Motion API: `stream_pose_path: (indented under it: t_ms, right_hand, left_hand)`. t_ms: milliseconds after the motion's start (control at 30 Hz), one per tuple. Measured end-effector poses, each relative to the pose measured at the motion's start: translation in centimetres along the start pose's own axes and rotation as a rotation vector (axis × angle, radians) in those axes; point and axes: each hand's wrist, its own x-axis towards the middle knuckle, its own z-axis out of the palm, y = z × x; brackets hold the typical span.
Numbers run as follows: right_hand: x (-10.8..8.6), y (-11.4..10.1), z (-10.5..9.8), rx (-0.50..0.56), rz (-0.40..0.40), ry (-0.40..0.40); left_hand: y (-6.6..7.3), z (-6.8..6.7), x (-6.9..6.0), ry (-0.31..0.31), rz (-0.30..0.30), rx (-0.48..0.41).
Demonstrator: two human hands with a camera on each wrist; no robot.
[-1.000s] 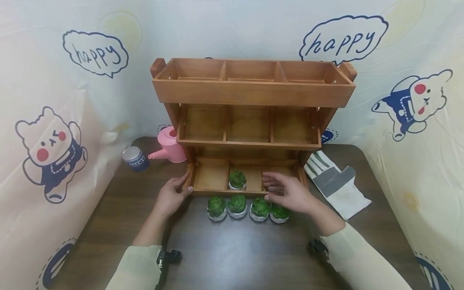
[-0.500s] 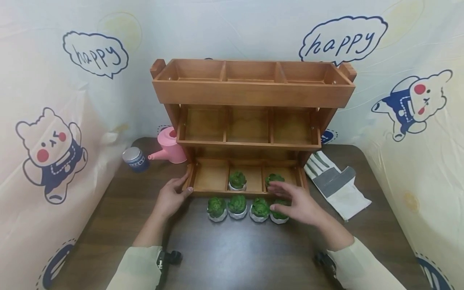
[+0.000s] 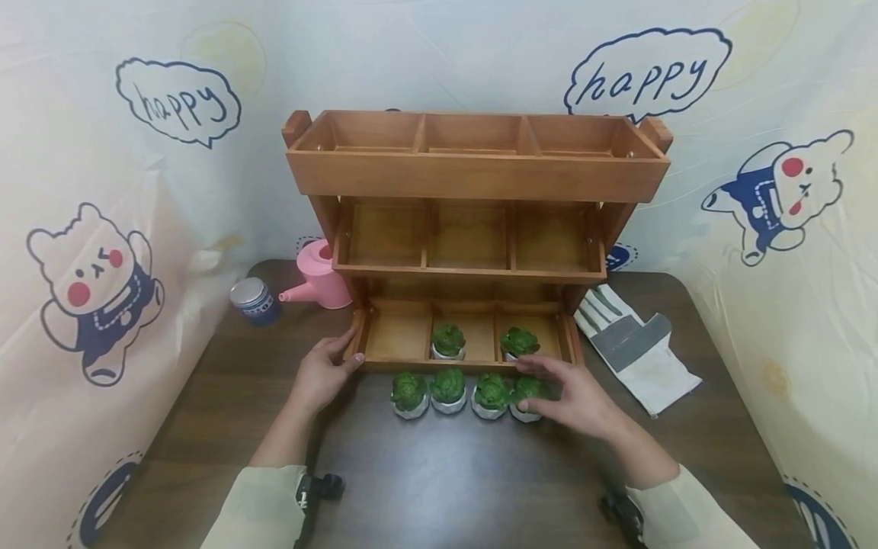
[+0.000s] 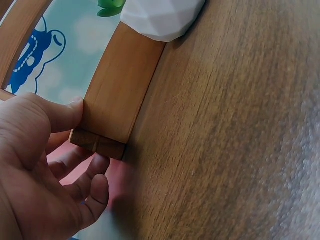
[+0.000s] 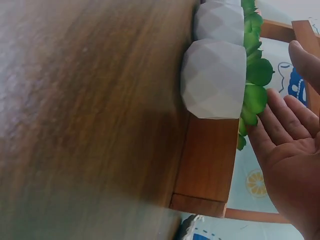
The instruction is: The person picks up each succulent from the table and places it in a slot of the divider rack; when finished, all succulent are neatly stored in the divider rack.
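Observation:
A brown wooden three-tier rack (image 3: 480,177) stands on the table. My left hand (image 3: 325,375) grips the left end of its bottom tier; the left wrist view shows the thumb of that hand (image 4: 55,165) on the front board (image 4: 117,85). Potted green plants sit in the bottom tier's middle (image 3: 448,341) and right (image 3: 519,342) compartments. Several more stand in a row before the rack, the leftmost plant (image 3: 409,394) among them. My right hand (image 3: 572,396), fingers extended, is at the rightmost plant (image 3: 527,396); in the right wrist view its white pot (image 5: 215,79) is not gripped.
A pink watering can (image 3: 321,276) and a blue jar with a silver lid (image 3: 254,300) stand left of the rack. White and grey gloves (image 3: 638,345) lie at its right. Printed cloth (image 3: 439,53) hangs behind and at both sides.
My right hand has drawn back from the bottom tier's right compartment towards the rightmost front plant, uncovering a plant in that compartment. My left hand stays on the rack.

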Motion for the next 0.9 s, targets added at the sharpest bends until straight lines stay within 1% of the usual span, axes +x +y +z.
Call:
stream_pose_path:
  t_ms: [133, 400, 633, 833, 900]
  right_hand:
    - [-0.4, 0.3, -0.1, -0.030, 0.005, 0.012]
    - [-1.1, 0.6, -0.4, -0.026, 0.035, 0.014]
    - [-1.5, 1.0, -0.4, -0.027, 0.045, -0.005]
    - [-1.6, 1.2, -0.4, -0.090, 0.049, -0.033]
    - [-1.6, 1.2, -0.3, -0.114, 0.069, -0.054]
  left_hand:
    - [-0.2, 0.1, 0.0, 0.004, 0.001, -0.003]
    - [-0.1, 0.1, 0.1, 0.003, 0.000, 0.003]
    - [0.0, 0.1, 0.0, -0.007, -0.023, 0.001]
    - [0.1, 0.2, 0.0, -0.010, -0.033, -0.007]
    - [0.0, 0.1, 0.0, -0.011, -0.032, -0.005]
